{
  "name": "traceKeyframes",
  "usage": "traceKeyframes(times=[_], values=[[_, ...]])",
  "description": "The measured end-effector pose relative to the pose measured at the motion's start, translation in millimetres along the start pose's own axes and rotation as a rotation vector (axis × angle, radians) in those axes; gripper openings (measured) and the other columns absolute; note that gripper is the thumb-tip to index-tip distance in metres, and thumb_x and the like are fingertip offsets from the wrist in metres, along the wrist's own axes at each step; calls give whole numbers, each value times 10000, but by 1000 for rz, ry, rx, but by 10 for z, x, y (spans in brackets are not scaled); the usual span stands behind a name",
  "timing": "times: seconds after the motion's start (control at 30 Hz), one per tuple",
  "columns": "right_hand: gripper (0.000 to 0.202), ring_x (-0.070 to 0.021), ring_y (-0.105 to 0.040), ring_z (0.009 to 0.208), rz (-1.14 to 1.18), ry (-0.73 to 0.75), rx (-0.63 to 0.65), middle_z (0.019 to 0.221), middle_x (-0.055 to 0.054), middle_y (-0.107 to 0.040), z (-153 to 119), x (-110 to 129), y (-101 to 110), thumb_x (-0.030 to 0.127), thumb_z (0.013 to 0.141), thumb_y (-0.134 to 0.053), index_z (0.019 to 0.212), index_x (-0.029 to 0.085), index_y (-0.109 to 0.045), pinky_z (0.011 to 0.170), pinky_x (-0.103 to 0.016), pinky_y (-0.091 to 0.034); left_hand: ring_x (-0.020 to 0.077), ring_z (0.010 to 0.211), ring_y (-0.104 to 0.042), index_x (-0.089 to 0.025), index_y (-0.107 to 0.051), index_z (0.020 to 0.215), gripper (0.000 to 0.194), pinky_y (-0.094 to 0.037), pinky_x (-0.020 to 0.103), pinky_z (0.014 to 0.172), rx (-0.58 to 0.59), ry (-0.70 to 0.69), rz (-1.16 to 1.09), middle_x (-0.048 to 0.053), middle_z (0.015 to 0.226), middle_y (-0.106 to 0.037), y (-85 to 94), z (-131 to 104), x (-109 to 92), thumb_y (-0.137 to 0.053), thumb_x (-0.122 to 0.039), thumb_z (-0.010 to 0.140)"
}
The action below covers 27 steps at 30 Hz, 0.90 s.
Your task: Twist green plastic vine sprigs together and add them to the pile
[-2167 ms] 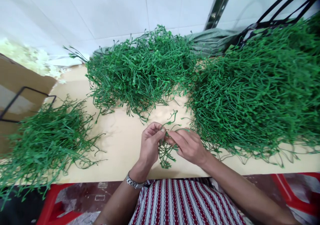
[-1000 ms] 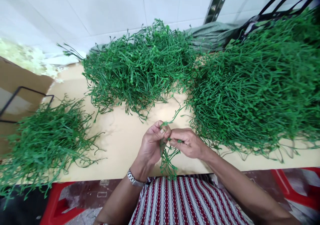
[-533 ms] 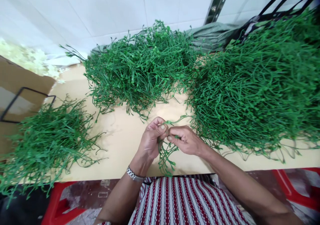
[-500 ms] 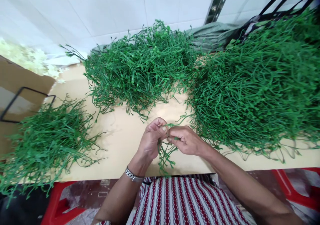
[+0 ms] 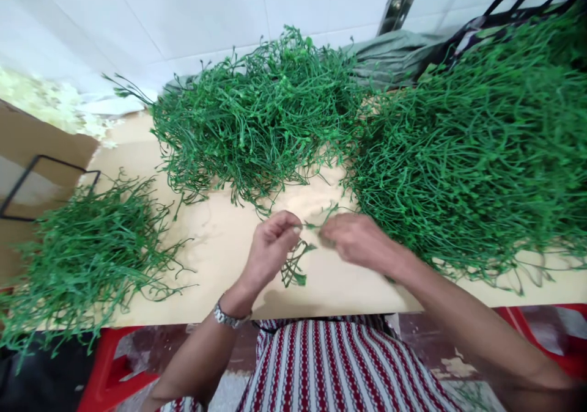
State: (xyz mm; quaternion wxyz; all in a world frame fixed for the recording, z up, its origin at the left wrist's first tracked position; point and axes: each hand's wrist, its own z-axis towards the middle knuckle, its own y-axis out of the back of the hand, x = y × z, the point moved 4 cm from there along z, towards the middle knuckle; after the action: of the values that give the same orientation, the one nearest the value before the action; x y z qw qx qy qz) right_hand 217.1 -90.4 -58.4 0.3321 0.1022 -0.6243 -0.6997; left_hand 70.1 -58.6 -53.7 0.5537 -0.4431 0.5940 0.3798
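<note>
Now the left hand [image 5: 273, 244] pinches a little bunch of green stems [image 5: 293, 268] between its thumb and finger. The bunch hangs below that hand, over the tan table [image 5: 220, 235]. The right hand [image 5: 355, 241] is just beside it with its fingers curled in, but it is blurry, so I cannot tell if it pinches anything. A small gap lies between the two hands, and a bit of green shows in it.

The big right pile [image 5: 481, 155] comes close to the right hand, so room is tight on that side. Past the left hand, a wide patch of table top shows, all the way to the left pile [image 5: 101, 259]. That pile pokes out over the table's front edge. The back pile [image 5: 257, 118] sits behind the hands, near the white wall [image 5: 206, 8]. The striped shirt [image 5: 339, 363] is right by the front edge.
</note>
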Motion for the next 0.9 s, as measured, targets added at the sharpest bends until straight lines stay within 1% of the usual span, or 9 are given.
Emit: traceKeyframes(times=[0.07,0.13,0.2,0.27,0.33,0.43,0.6,0.77,0.9], values=[[192,-151,-494,675,28,-151,-182,703,-39,-538,-62,-107,239,13,718,-420,738,169,-530,611,-269,-375,71,429,-373,-160,-553,670,53,-247,202,448,-26,51,-144,-48,468,-463,58,54,-13,-594,-175,700],[142,-167,-485,733,90,-223,-324,791,-61,-509,-124,-128,476,67,768,-419,742,185,-495,630,-293,-396,74,452,-435,-152,-542,677,71,-269,192,459,-37,95,-240,-33,486,-522,80,88,-10,-609,-168,692],[118,-202,-486,857,144,-213,-424,960,-98,-492,-160,-65,642,111,795,-427,725,195,-471,691,-343,-418,80,474,-474,-144,-539,682,79,-290,188,468,-26,138,-311,-16,507,-562,69,101,16,-617,-161,684],[115,-236,-469,984,196,-163,-464,1116,-111,-460,-155,35,689,119,810,-420,742,199,-469,762,-388,-419,84,486,-492,-140,-540,683,83,-309,188,476,-20,153,-362,-7,525,-577,48,103,45,-621,-158,677],[143,-211,-503,946,291,-123,-443,1048,-102,-510,-106,128,616,92,822,-388,807,200,-480,743,-352,-433,86,489,-496,-140,-544,694,78,-323,192,482,-17,154,-389,-2,543,-590,27,102,67,-617,-164,685],[244,-142,-532,726,397,-95,-376,777,-41,-539,10,232,398,43,816,-344,937,184,-504,636,-256,-437,74,487,-480,-140,-565,713,68,-329,192,482,-6,152,-415,1,589,-604,-6,103,69,-622,-165,685],[210,-161,-569,772,195,-144,-199,889,-73,-594,150,301,91,190,852,-458,1050,156,-519,641,-251,-437,53,493,-460,-128,-589,688,95,-343,181,494,-122,138,-456,-13,637,-592,-17,99,68,-659,-144,626],[164,-155,-563,696,34,-134,-159,802,-48,-599,128,310,-27,150,829,-482,981,150,-544,585,-245,-387,73,561,-498,-132,-589,699,53,-369,191,578,-175,54,-463,-5,613,-604,-9,74,104,-632,-137,669],[90,-148,-551,698,75,-146,-203,782,-44,-599,92,287,-72,112,809,-473,835,156,-548,609,-243,-378,117,758,-552,-166,-578,972,272,-390,222,711,-136,41,-409,27,803,-645,36,0,166,-640,-189,708]])
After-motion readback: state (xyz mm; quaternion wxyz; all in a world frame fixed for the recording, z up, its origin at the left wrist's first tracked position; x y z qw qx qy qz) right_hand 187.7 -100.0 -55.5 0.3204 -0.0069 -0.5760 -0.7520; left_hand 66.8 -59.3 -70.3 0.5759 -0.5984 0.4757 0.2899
